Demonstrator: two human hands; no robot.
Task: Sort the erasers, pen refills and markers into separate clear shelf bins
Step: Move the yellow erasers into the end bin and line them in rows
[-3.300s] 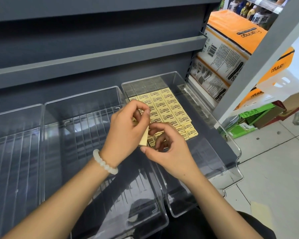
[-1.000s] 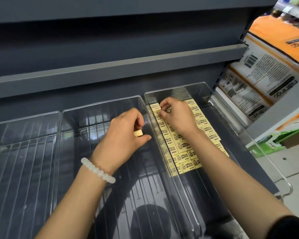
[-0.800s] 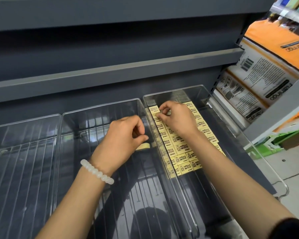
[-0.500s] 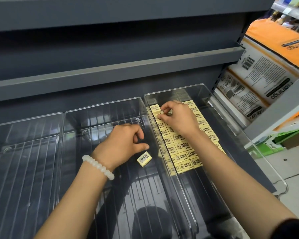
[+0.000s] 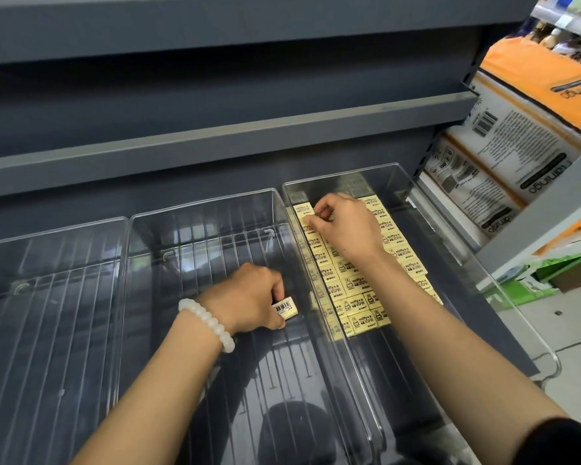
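Clear left bin (image 5: 47, 297) on the grey shelf, left hand (image 5: 249, 302) in the middle bin (image 5: 202, 209) pinching a loose eraser (image 5: 286, 309) barcode-up, right hand (image 5: 341, 226) pinching one among rowed yellow "miffy 4B" erasers (image 5: 356, 297) in the right bin (image 5: 396, 172), orange "tango" packs (image 5: 517, 135) beyond.

My grey shelf with three clear bins

The grey metal shelf (image 5: 503, 333) in front of me carries three clear bins side by side: left bin (image 5: 47, 250), middle bin (image 5: 202, 203) and right bin (image 5: 399, 182), their walls touching.
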